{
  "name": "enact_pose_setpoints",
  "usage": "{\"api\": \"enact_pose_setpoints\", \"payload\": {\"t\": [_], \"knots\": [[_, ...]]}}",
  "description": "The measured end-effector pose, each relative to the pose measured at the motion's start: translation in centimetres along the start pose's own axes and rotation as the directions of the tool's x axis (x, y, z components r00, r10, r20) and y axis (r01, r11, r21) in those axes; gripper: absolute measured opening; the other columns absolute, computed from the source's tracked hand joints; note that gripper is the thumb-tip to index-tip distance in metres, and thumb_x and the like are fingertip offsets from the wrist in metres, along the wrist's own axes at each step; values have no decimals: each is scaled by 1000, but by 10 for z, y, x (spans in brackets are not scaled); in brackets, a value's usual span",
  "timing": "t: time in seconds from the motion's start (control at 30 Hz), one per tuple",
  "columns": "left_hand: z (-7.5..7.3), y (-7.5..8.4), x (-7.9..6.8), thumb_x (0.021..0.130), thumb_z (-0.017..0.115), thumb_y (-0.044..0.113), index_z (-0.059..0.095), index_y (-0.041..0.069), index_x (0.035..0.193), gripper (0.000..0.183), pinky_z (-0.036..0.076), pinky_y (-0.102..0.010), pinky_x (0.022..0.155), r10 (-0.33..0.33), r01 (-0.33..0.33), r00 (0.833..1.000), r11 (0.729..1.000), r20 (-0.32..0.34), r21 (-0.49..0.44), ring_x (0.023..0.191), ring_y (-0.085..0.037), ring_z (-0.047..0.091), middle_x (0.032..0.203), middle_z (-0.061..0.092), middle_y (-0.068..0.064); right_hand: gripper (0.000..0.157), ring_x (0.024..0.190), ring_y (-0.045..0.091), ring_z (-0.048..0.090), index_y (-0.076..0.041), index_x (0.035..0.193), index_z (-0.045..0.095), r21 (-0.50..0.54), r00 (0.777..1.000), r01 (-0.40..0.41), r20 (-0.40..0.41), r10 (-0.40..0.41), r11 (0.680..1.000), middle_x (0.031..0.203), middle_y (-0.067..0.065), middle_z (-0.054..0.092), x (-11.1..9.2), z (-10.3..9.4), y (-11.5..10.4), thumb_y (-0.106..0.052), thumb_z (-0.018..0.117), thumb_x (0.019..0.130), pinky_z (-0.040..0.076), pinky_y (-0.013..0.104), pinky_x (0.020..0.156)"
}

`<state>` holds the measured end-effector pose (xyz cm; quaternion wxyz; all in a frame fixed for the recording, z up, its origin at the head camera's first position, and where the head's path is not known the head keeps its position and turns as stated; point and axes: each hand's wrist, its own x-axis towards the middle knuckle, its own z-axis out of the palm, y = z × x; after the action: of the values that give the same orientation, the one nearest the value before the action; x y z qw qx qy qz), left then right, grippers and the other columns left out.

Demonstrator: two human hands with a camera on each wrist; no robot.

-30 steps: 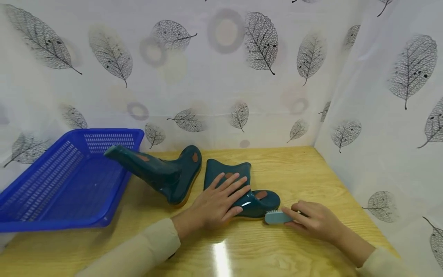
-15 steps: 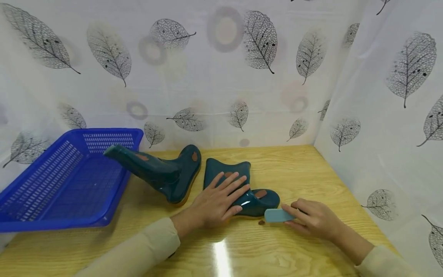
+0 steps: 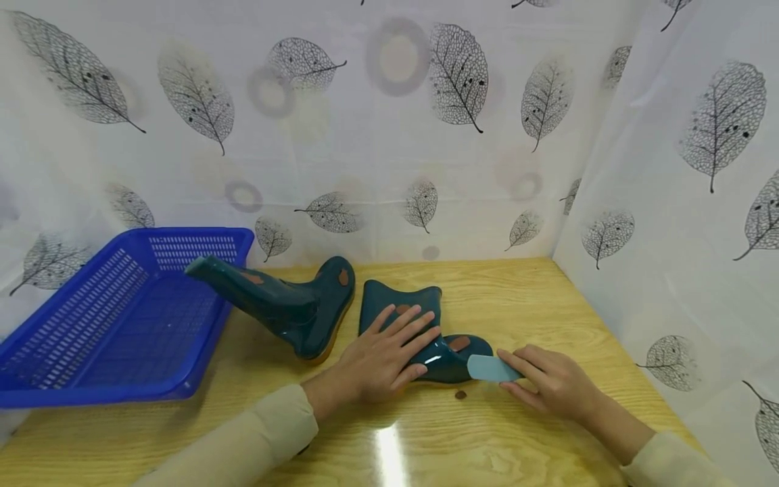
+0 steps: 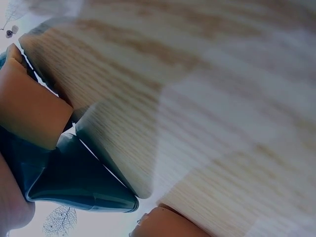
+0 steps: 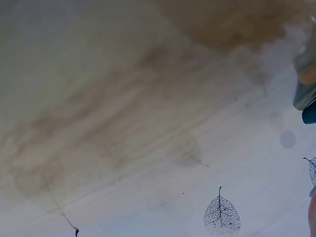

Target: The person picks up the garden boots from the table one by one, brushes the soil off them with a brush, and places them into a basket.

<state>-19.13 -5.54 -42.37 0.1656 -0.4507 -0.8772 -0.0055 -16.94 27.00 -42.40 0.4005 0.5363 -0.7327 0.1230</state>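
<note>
A dark green rubber boot (image 3: 389, 297) with brown patches lies on its side on the table, its toe to the right. My left hand (image 3: 380, 368) rests across its ankle with fingers spread and straight. In my right hand (image 3: 548, 382), a light blue brush (image 3: 489, 368) is pinched by the handle, its flat back upward and its head overlapping the boot's toe. The bristles are hidden beneath. A small brown piece (image 3: 460, 394) lies on the table just in front of the toe. In the left wrist view, part of the green boot (image 4: 79, 173) shows.
A second green boot (image 3: 280, 304) with brown patches lies to the left, its shaft top over the rim of a blue plastic basket (image 3: 201, 352). Leaf-patterned white sheeting (image 3: 377, 149) hangs behind and to the right of the wooden table (image 3: 511, 291).
The brush has moved from the toe's lower edge up onto the toe, its back turning upward. The small brown piece has come into sight on the table. My left hand has stayed put.
</note>
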Motion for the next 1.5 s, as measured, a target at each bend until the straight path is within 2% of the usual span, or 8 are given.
{"api": "enact_pose_setpoints", "payload": {"t": [0.3,0.53,0.73,0.87,1.03,1.13,1.33,1.5], "knots": [[-8,-5,0,98,24,51,30,20,146,57,11,-51,115,-57,52,995,997,-78,-58,146,-21,10,156,17,-2,44,60,7,51,3,106,68,-11,1000,-31,-4,31,999,80,4,60,0,1,2,-37,59,90,42,14,53],[-19,-16,-7,97,39,44,43,14,138,51,22,-53,111,-201,179,957,976,-207,-124,140,-26,27,151,31,-6,44,62,7,52,3,107,67,-5,999,-31,-9,31,1000,81,4,60,2,1,4,-37,59,90,42,14,54],[-23,-20,-13,98,38,40,41,12,139,50,27,-50,109,-377,357,922,916,-87,-183,139,-27,28,151,28,-9,45,62,7,52,2,107,68,-22,999,-36,-8,35,999,81,4,60,2,2,6,-38,55,92,43,14,54],[-25,-19,-11,99,38,41,41,11,139,50,32,-50,107,-495,490,867,825,59,-283,135,-33,33,151,26,-15,45,62,7,52,2,108,67,-28,999,-40,1,41,999,82,4,60,-2,2,8,-38,57,91,43,15,54],[-23,-29,-2,97,42,40,39,7,139,53,32,-52,106,-616,651,754,649,229,-395,131,-39,34,148,29,-22,45,62,7,51,3,109,67,-30,999,-45,-3,45,999,83,5,60,-5,3,10,-37,57,92,42,15,53],[-21,-39,7,97,43,39,37,5,140,55,32,-52,105,-652,718,694,593,305,-364,129,-39,36,145,34,-21,45,62,6,51,3,109,67,-29,999,-51,-4,51,998,82,4,60,-6,2,10,-37,56,92,42,14,53],[-17,-55,27,95,46,41,36,10,142,57,35,-52,101,-669,784,611,585,423,-206,124,-37,39,138,43,-20,44,62,6,50,2,108,67,-34,998,-63,-5,63,997,82,4,60,-10,1,11,-37,55,92,42,14,52],[-8,-66,41,94,46,43,35,13,141,57,34,-51,102,-649,740,633,668,422,-83,127,-33,38,140,41,-16,44,62,5,51,2,109,67,-32,998,-64,-1,64,997,83,4,60,-13,2,12,-37,55,92,41,13,52]]}}
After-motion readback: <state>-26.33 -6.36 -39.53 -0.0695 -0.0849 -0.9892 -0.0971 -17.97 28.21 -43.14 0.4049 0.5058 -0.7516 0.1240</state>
